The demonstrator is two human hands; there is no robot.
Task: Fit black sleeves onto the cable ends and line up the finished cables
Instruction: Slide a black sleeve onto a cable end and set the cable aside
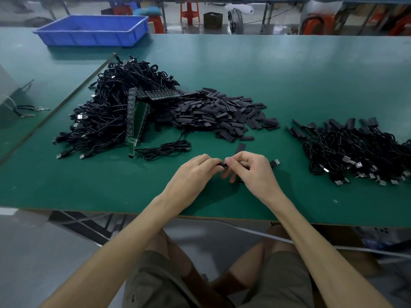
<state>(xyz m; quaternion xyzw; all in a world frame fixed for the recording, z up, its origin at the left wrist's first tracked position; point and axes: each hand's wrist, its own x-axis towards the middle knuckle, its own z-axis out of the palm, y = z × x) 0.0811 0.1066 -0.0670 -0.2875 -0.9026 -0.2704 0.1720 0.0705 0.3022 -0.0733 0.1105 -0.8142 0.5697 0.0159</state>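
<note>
My left hand point(193, 174) and my right hand point(251, 170) meet over the green table point(311, 70), near its front edge. Between their fingertips they pinch a small black piece point(223, 165); I cannot tell whether it is a sleeve or a cable end. A USB plug point(275, 162) sticks out to the right of my right hand. One loose black sleeve point(241, 147) lies just beyond the hands. A heap of black sleeves point(218, 112) sits in the middle. Unsleeved cables point(111, 112) are piled at the left, sleeved cables point(355, 147) lie in a row at the right.
A coiled cable point(164, 150) lies left of the hands. Green circuit-board strips point(140, 114) lean in the left pile. A blue plastic bin point(93, 30) stands at the far left corner. Red stools point(189, 10) and a fan point(235, 18) are beyond the table.
</note>
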